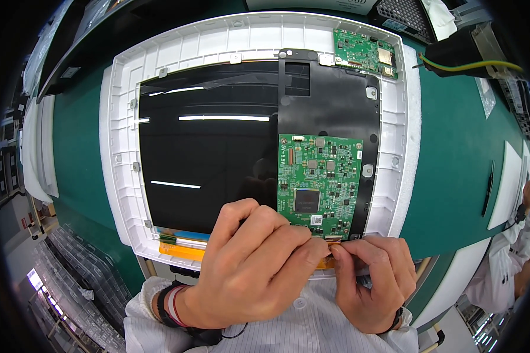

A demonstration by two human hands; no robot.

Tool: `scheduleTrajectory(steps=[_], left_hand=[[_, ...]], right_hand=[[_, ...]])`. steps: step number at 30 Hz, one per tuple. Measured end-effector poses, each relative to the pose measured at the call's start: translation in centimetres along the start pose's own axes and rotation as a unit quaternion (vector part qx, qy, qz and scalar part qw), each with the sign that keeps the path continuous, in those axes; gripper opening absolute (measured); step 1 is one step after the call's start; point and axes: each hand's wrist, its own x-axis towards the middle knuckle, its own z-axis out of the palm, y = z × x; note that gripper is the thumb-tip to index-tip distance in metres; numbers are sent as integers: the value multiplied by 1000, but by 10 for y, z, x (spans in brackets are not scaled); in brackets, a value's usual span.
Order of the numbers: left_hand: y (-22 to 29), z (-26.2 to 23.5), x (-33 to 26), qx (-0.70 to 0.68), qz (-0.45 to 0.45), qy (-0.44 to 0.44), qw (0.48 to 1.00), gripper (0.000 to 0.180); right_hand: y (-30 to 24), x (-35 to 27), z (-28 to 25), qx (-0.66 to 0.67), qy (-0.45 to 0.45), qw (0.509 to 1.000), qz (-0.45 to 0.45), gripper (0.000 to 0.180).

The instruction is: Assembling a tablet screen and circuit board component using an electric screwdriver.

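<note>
A green circuit board [346, 170] with a large black chip lies on the black metal plate [335, 109] covering the right part of a dark glossy display panel [212, 159]. The panel sits inside a white plastic frame [113, 147]. At the board's near edge, my left hand [256, 265] and my right hand [380, 267] meet, thumbs and fingertips closed on an orange flex cable [325, 263] beside a small connector. The exact grip is largely hidden by the fingers. More orange film [182, 252] shows at the frame's near left edge.
A second green board [364, 52] sits in the frame's far right corner. A black device with a yellow-green wire [471, 63] stands at the right on the green table mat [453, 153]. Clear plastic trays [79, 265] are stacked lower left. Another person's white sleeve [500, 276] shows far right.
</note>
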Motion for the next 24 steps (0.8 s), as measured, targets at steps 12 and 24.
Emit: scheduleTrajectory(steps=[12, 24], left_hand=[[2, -4, 2, -3, -24, -10, 1000, 23], [-2, -2, 0, -5, -3, 1, 1000, 24]], right_hand=[[0, 0, 5, -15, 18, 1000, -10, 22], [0, -2, 5, -21, 10, 1000, -12, 22]])
